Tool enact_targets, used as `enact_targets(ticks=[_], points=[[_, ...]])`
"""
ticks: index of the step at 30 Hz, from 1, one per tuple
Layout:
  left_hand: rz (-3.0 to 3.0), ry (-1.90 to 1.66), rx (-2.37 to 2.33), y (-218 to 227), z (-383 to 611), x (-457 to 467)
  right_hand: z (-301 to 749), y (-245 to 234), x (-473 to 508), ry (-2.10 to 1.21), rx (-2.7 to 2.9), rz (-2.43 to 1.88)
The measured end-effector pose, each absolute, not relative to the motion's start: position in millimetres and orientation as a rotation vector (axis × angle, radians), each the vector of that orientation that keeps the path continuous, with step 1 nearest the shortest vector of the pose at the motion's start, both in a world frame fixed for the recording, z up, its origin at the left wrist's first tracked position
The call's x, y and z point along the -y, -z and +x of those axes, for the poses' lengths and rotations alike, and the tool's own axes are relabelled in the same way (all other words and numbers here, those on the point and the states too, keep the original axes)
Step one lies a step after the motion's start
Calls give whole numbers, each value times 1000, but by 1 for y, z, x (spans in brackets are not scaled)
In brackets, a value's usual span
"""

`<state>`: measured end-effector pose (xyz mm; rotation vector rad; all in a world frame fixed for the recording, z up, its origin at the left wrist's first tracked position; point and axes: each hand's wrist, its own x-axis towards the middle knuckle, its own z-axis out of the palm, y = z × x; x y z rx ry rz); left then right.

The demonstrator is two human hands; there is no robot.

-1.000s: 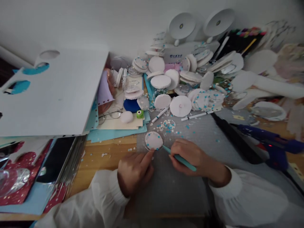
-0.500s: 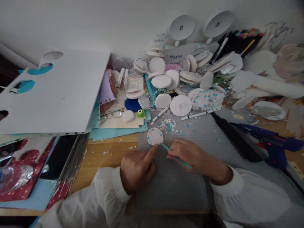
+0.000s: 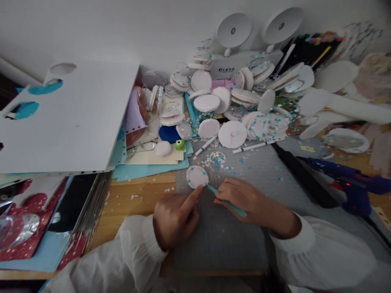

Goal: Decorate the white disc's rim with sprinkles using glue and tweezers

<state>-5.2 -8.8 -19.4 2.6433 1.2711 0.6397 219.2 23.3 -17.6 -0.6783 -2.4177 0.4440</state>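
From the head camera, the step in hand looks like setting small bits along the rim of a white disc [image 3: 197,178], which lies on the grey cutting mat [image 3: 220,248] just ahead of both hands, with blue specks dotted around its edge. The left hand [image 3: 176,219] has its index finger stretched out, its tip at the disc's near edge and seemingly steadying it; the other fingers are curled under, and I cannot tell whether they hold anything. The right hand [image 3: 242,200] has its thumb and fingers pinched around teal tweezers [image 3: 234,208], whose tips meet the disc's near right edge, beside that fingertip; whether they grip a bit is too small to see. The next move, I judge, calls for a light, exact touch of the tips at the rim while the left finger keeps the disc from sliding. Loose white and blue bits [image 3: 217,159] are scattered just beyond the disc, within easy reach. As for writing, a pale box [image 3: 226,71] against the wall bears a small dark-blue emblem and a row of characters, too small to read surely. On the blue glue gun [image 3: 345,173] a red light shows, but no brand can be made out. The white pen [image 3: 253,147] has dark bands and no legible lettering.
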Motion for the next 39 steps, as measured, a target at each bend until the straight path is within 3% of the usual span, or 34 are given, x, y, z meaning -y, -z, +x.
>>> enact_targets(ticks=[17, 24, 39], points=[[2420, -1091, -1267, 8, -9, 7, 220, 15, -25, -437, 2450, -666], [2724, -888, -1204, 6, -7, 3, 221, 20, -25, -444, 2415, -649], [2750, -650, -1301, 11, -3, 6, 224, 13, -23, -720, 2272, -708]])
